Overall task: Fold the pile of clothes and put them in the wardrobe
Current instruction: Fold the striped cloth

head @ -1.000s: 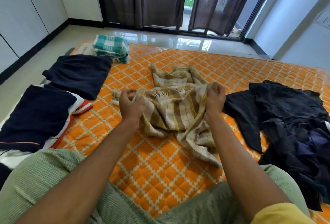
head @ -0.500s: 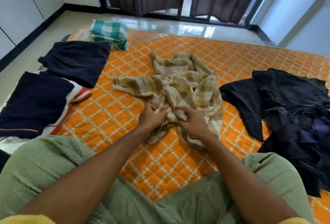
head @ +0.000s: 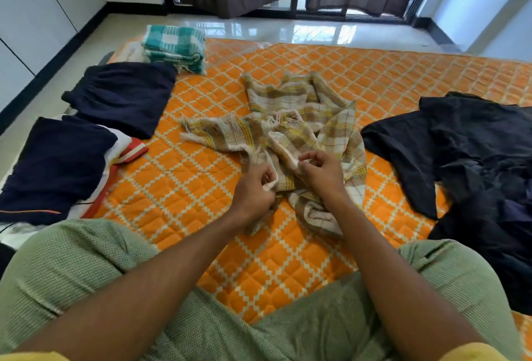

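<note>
Checked towel (head: 290, 127) lies crumpled at mid-mat (head: 403, 78). Left hand (head: 253, 190) and right hand (head: 321, 173) each pinch its white hem, close together. The bulk spreads away from both grips; hands equally near.

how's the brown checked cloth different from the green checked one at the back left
The brown checked cloth lies crumpled and spread out mid-mat; the green checked cloth sits neatly folded in a stack at the mat's far left corner. The left hand and right hand pinch the brown checked cloth's edge; nothing touches the green checked cloth. Both are checked woven cloths on the orange mat.
</note>
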